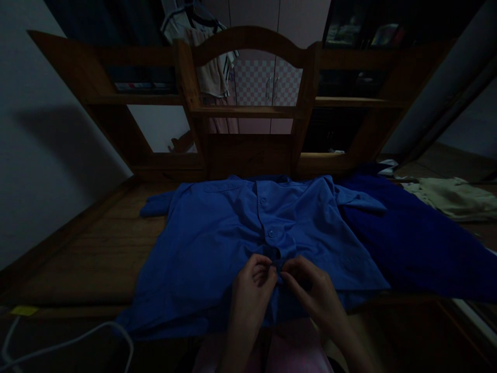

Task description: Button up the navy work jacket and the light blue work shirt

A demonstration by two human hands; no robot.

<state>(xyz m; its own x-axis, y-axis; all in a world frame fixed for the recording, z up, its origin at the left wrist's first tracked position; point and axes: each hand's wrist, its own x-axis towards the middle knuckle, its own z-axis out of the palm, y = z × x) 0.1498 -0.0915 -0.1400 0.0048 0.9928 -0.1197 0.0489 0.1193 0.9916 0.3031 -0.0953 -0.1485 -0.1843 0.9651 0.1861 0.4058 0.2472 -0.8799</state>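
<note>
A blue button-up shirt (202,238) lies spread over a wooden desk top, its sleeves out to the sides. Two buttons of its front, an upper button (263,201) and a lower button (271,233), show above my hands. My left hand (254,277) pinches the front edge of the shirt with thumb and fingers. Close beside it, my right hand (308,280) pinches the same edge from the other side. Between the fingertips the cloth is bunched and dark, so any button there is hidden. The lower hem hangs over the desk's near edge.
A darker blue cloth (411,238) lies to the right, with a pale cloth (454,197) beyond it. Behind the shirt rises a wooden shelf frame (248,111). A white cable (77,338) loops at the lower left, beside the bare wooden desk (104,254).
</note>
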